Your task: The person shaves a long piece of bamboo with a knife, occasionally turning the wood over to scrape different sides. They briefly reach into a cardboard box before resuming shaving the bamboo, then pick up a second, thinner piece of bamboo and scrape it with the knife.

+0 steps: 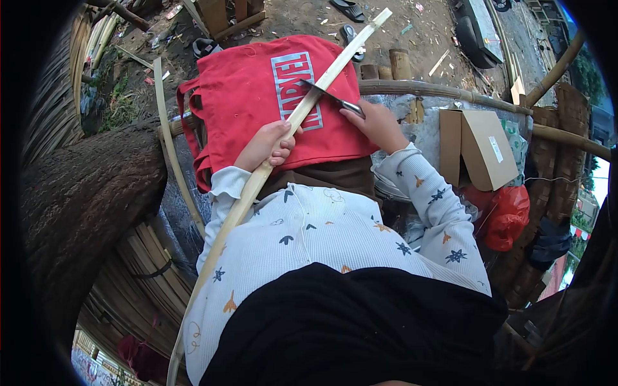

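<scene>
A long pale bamboo strip (242, 204) runs slantwise from beside my body up over a red cloth bag (239, 83) spread on my lap. My left hand (269, 145) is closed around the strip near its middle. In my right hand (381, 125) is a knife (335, 98), gripped by its handle. The dark blade lies across the strip, above my left hand. White "MARVEL" lettering on the bag is partly covered by the strip and the blade.
An open cardboard box (483, 148) and a red plastic bag (506, 219) sit at my right. To the left are a thick tree trunk (90, 186), another bamboo strip (168, 135) and bundled strips (145, 264). A bamboo pole (444, 93) crosses ahead; sandals (348, 9) lie beyond.
</scene>
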